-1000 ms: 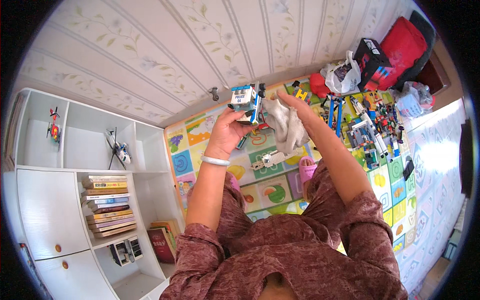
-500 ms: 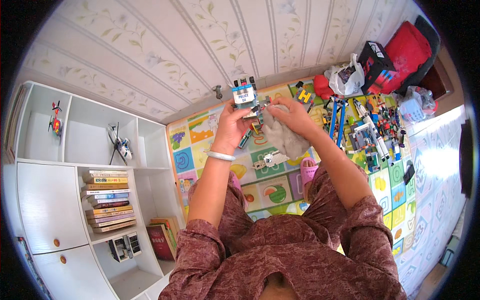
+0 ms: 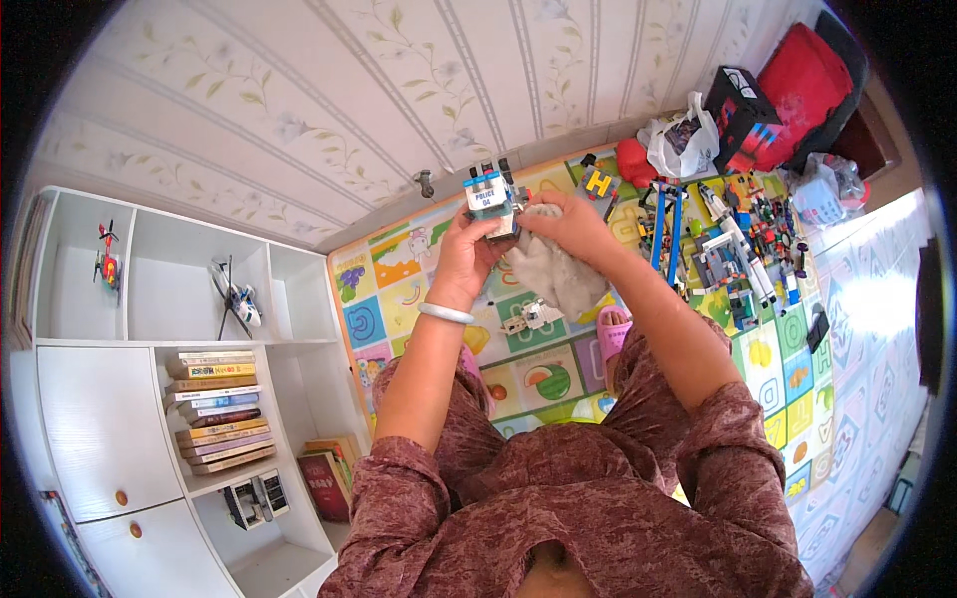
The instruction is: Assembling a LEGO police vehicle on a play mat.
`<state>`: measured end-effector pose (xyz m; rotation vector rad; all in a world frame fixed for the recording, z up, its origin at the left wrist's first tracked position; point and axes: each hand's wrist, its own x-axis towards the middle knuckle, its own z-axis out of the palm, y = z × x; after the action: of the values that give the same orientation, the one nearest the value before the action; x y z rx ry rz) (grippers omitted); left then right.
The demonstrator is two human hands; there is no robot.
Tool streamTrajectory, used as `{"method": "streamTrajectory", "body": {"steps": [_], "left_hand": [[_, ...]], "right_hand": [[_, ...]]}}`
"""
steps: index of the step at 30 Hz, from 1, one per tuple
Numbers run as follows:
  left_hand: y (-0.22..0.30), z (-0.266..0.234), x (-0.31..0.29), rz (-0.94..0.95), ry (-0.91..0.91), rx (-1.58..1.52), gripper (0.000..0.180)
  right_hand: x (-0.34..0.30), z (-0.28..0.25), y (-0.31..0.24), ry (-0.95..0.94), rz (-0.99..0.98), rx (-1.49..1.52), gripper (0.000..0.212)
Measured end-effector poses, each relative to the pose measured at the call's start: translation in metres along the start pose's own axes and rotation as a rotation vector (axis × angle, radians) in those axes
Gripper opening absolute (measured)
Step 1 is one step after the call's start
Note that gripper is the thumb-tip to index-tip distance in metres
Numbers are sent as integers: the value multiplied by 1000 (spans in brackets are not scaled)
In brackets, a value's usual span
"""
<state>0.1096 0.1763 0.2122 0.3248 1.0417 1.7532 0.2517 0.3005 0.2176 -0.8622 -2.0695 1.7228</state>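
Above the colourful play mat point(image 3: 518, 344), which spreads from the striped wall to the person's lap, both hands meet at chest height. Left of the mat stands a white shelf unit point(image 3: 150, 399) with stacked books and two toy helicopters. Right side of the mat: a spread of toy-brick models point(image 3: 738, 249). Over the mat's upper edge, the left hand point(image 3: 467, 254) is closed around the base of a blue-and-white toy-brick vehicle point(image 3: 488, 197), which sticks up above its fingers. Right hand point(image 3: 566, 224) clutches a grey cloth point(image 3: 553, 274), pressed against the vehicle's right side, cloth hanging below the palm.
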Motion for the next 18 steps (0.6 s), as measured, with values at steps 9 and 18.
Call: {"method": "streamTrajectory", "body": {"steps": [9, 18], "left_hand": [[1, 9, -5, -25, -39, 21, 38], [-2, 10, -3, 64, -92, 120, 38]], "right_hand": [[5, -3, 12, 44, -59, 130, 32], [2, -11, -2, -28, 21, 192, 25]]}}
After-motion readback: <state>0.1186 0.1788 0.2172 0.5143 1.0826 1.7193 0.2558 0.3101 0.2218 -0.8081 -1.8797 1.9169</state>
